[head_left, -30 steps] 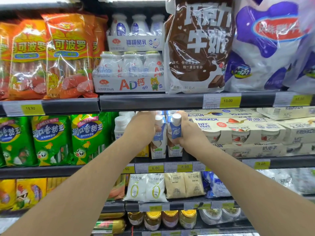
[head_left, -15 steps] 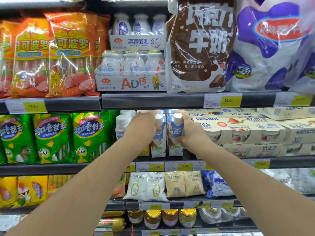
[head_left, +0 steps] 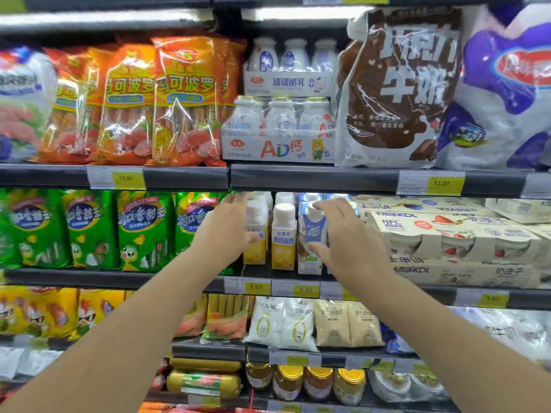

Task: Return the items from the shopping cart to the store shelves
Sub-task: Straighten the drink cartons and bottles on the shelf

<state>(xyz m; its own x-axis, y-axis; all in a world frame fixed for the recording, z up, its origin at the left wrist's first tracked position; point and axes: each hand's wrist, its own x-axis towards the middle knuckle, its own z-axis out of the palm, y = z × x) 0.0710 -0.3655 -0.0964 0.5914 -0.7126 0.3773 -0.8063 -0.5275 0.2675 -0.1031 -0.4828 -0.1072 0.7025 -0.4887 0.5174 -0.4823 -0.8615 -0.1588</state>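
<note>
Letting go cleanly is the job at this moment: both hands are at the middle shelf (head_left: 119, 277), where the small drink cartons stand in a row at about 12 o'clock from the person. The left hand (head_left: 229, 234) has its fingers spread and nearly straight, lying against the side of the yellow carton (head_left: 255, 242) at the 9 o'clock end of the row; it grips nothing that shows. The right hand (head_left: 343, 234) is likewise loose and spread, thumb low at 7 o'clock and fingers reaching over at 11 o'clock around the blue-and-white carton (head_left: 311, 234); whether the fingertips actually touch it cannot be told through the blur. A second yellow carton (head_left: 283, 242) stands between the two. To finish well, I would judge, draw both hands straight back toward 6 o'clock without brushing the caps, since these cartons are tall and narrow and would probably tip easily into their neighbours. The blue-and-white carton stands upright on the shelf, its long axis vertical, cap pointing to 12 o'clock and printed face turned out toward the person, roughly level with the yellow cartons beside it and close against the yoghurt multipack (head_left: 447, 234) at 3 o'clock.
</note>
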